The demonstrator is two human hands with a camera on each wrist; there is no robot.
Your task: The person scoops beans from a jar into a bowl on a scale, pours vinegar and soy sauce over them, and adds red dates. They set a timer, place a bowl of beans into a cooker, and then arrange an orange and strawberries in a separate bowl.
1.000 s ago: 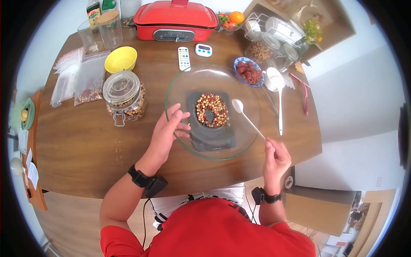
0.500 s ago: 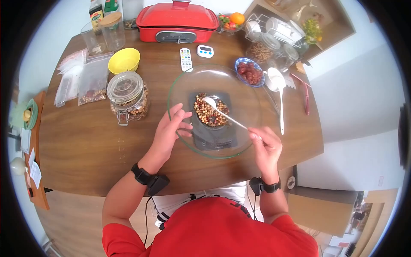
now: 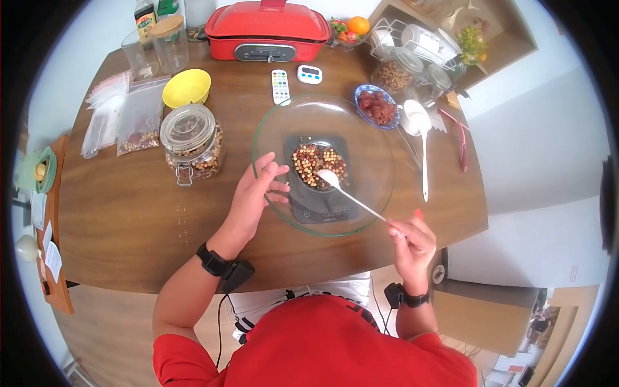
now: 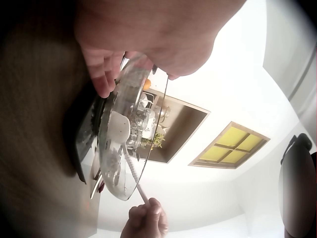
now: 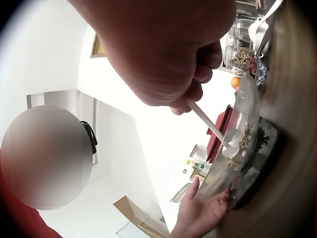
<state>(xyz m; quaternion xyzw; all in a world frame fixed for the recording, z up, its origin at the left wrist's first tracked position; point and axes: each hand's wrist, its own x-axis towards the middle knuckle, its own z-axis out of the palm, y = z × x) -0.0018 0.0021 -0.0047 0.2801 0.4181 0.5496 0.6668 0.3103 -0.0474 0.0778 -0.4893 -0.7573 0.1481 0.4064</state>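
Observation:
A large clear glass bowl point(image 3: 371, 203) sits on a dark flat kitchen scale point(image 3: 329, 215), with mixed beans and grains point(image 3: 309, 160) in its middle. My right hand point(image 3: 412, 246) pinches the end of a long-handled white spoon point(image 3: 361, 204). The spoon's head point(image 4: 119, 128) is down inside the bowl, at the near edge of the beans in the head view. On the bowl's left side, my left hand point(image 3: 251, 200) rests against the glass, fingers loosely extended and apart from the thumb. In the right wrist view, the left fingers point(image 5: 223, 201) reach under the bowl's curved side.
A clip-top jar of beans point(image 3: 193, 145), a yellow bowl point(image 3: 187, 89) and plastic bags point(image 3: 138, 116) stand left. Behind are a remote point(image 3: 280, 87), a white timer point(image 3: 309, 74) and a red cooker point(image 3: 267, 32). Right lie a dish of reddish-brown fruit point(image 3: 376, 108) and a white ladle point(image 3: 424, 155).
From beside the bowl's right part, the spoon has dipped among the beans, then drawn back toward the near right. The beans' ring shape has shifted. My left hand stays at the bowl.

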